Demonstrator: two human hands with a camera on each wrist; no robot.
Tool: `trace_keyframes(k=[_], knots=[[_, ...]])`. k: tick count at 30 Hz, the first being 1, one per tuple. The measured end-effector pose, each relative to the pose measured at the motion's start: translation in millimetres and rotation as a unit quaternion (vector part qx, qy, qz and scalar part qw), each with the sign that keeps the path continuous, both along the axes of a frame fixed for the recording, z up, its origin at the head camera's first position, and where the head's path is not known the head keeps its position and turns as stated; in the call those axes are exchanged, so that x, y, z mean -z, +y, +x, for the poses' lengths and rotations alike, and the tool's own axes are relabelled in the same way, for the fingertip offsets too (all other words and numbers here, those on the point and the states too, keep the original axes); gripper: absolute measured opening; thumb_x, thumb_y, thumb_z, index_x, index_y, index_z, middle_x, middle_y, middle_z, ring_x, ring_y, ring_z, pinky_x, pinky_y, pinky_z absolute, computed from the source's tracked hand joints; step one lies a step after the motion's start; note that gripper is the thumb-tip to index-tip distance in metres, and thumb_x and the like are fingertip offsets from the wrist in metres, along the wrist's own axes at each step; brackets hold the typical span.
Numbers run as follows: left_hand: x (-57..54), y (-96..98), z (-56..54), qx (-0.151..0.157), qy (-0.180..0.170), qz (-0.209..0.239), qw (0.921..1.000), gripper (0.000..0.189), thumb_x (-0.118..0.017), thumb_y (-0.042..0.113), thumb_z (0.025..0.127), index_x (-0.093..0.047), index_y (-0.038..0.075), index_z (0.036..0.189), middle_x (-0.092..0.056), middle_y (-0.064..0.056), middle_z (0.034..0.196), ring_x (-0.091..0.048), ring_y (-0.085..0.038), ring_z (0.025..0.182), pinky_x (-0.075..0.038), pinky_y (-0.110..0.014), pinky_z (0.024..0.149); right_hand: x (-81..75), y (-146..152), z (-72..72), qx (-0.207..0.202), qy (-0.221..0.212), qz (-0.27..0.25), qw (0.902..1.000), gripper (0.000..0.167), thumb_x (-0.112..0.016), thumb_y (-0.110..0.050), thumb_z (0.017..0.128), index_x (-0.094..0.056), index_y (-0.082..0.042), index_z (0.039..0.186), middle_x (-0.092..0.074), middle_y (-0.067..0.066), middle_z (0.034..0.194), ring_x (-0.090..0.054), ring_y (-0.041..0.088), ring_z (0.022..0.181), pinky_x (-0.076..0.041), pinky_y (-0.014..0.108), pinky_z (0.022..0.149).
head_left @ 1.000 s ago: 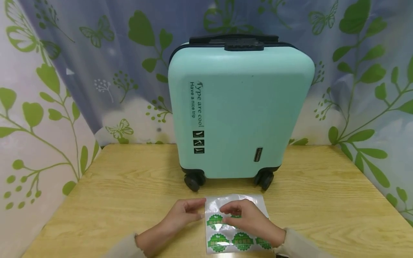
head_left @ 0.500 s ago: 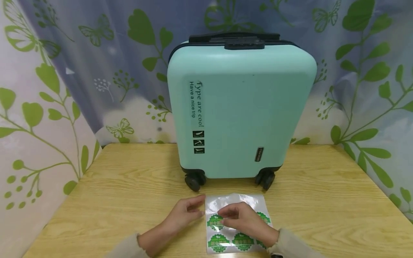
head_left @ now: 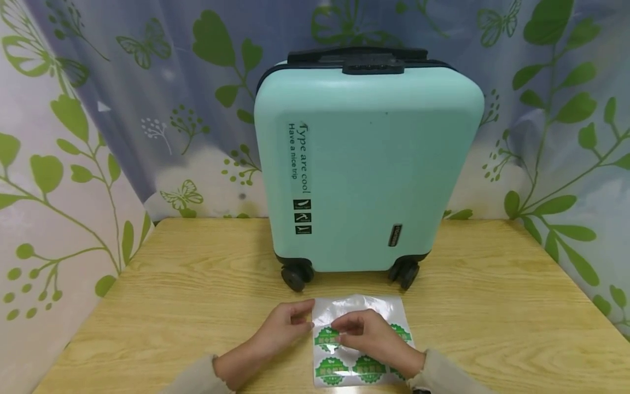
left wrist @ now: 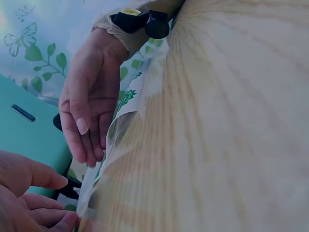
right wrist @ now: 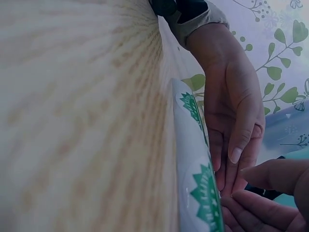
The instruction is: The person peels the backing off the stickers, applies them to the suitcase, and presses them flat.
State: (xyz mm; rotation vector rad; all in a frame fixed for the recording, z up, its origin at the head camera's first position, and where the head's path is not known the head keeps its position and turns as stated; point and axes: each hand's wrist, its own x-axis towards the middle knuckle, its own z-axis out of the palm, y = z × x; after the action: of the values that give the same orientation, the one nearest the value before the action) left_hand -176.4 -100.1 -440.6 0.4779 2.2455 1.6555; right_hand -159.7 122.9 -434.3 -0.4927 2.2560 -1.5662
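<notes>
A glossy sheet of stickers [head_left: 354,304] lies flat on the table in the head view; its top part is bare, and round green stickers [head_left: 331,371] fill the rows below. My left hand [head_left: 283,332] is at the sheet's left edge, fingertips touching or very near it, thumb apart from the fingers. Over the sheet my right hand [head_left: 376,338] covers some of the stickers, its thumb and forefinger spread beside the upper-left one. In the left wrist view the sheet's edge [left wrist: 126,115] curves slightly off the wood. Neither hand plainly pinches anything.
A mint-green suitcase [head_left: 364,175] with black wheels stands upright behind the sheet. The wooden table [head_left: 197,273] extends to both sides. A leaf-patterned curtain [head_left: 197,126] hangs at the back and sides.
Over the past second my right hand has shifted slightly left, its fingertips coming to the upper-left sticker, uncovering a sticker at the right. My left hand has hardly moved.
</notes>
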Motion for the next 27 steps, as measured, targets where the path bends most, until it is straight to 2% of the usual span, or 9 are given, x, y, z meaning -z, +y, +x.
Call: trace_keyframes(k=[7, 13, 18, 22, 24, 27], knots=[[-5.6, -0.3, 1.0, 0.018, 0.022, -0.042, 0.9987, 0.044, -0.062, 0.006, 0.088, -0.051, -0.012, 0.127, -0.048, -0.027, 0.134, -0.049, -0.038, 0.121, -0.044, -0.044, 0.096, 1.5, -1.1, 0.7, -0.004, 0.001, -0.004, 1.0000, 0.025, -0.066, -0.013, 0.087, -0.067, 0.001, 0.108, -0.067, 0.013, 0.108, -0.062, 0.027, 0.101, -0.052, 0.035, 0.083], [-11.0, 1.0, 1.2, 0.051, 0.038, -0.083, 0.9945, 0.045, -0.062, 0.011, 0.088, -0.051, -0.011, 0.126, -0.048, -0.026, 0.134, -0.043, -0.040, 0.126, -0.036, -0.051, 0.102, 1.7, -1.3, 1.1, -0.006, -0.001, -0.004, 1.0000, 0.026, -0.065, -0.012, 0.088, -0.067, 0.001, 0.110, -0.067, 0.015, 0.109, -0.062, 0.028, 0.102, -0.052, 0.038, 0.085], [-12.4, 3.3, 0.6, 0.068, 0.047, -0.099, 0.9916, 0.048, -0.062, 0.011, 0.088, -0.049, -0.010, 0.129, -0.047, -0.023, 0.136, -0.039, -0.037, 0.130, -0.030, -0.050, 0.107, 1.5, -1.6, 1.5, -0.002, 0.006, 0.000, 1.0000, 0.026, -0.065, -0.012, 0.088, -0.067, 0.001, 0.110, -0.067, 0.015, 0.109, -0.062, 0.027, 0.102, -0.052, 0.037, 0.084], [-12.3, 4.3, -0.8, 0.084, 0.073, -0.108, 0.9879, 0.047, -0.063, 0.008, 0.087, -0.050, -0.010, 0.128, -0.048, -0.023, 0.135, -0.040, -0.035, 0.130, -0.030, -0.051, 0.106, 1.9, -2.0, 0.4, 0.001, 0.013, 0.010, 0.9999, 0.026, -0.066, -0.013, 0.087, -0.067, 0.001, 0.109, -0.067, 0.014, 0.108, -0.063, 0.026, 0.101, -0.052, 0.034, 0.083], [-11.8, 4.8, -1.3, 0.085, 0.078, -0.109, 0.9874, 0.046, -0.063, 0.006, 0.086, -0.051, -0.010, 0.127, -0.050, -0.022, 0.133, -0.041, -0.035, 0.129, -0.031, -0.052, 0.106, 1.9, -1.9, 0.0, 0.002, 0.012, 0.013, 0.9998, 0.026, -0.066, -0.013, 0.087, -0.067, 0.001, 0.109, -0.068, 0.014, 0.108, -0.063, 0.025, 0.100, -0.053, 0.033, 0.082], [-10.0, 5.8, -2.0, 0.064, 0.061, -0.108, 0.9902, 0.042, -0.062, 0.007, 0.087, -0.055, -0.006, 0.127, -0.054, -0.019, 0.131, -0.044, -0.033, 0.128, -0.033, -0.052, 0.105, 1.7, -1.5, -0.6, 0.002, 0.007, 0.013, 0.9999, 0.026, -0.066, -0.013, 0.087, -0.067, 0.001, 0.109, -0.068, 0.014, 0.108, -0.063, 0.024, 0.099, -0.053, 0.032, 0.082]])
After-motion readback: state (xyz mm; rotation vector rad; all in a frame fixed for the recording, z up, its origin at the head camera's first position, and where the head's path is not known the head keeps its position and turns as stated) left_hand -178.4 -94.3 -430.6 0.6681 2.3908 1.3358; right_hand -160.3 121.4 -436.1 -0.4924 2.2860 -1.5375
